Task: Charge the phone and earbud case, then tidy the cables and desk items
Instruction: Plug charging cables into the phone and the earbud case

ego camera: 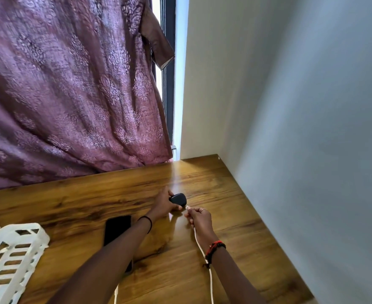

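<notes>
Pointing cable plug (187,207) at earbud case (178,199).

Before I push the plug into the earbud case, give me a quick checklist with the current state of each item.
1. Left hand grips earbud case: ok.
2. Right hand pinches cable plug: ok.
3. Plug tip close to the case: ok.
4. Plug lined up with the port: cannot tell, port hidden.
5. White cable runs free, no snag: ok as far as visible.
6. Phone connected to a charger: cannot tell, arm covers its near end.
</notes>
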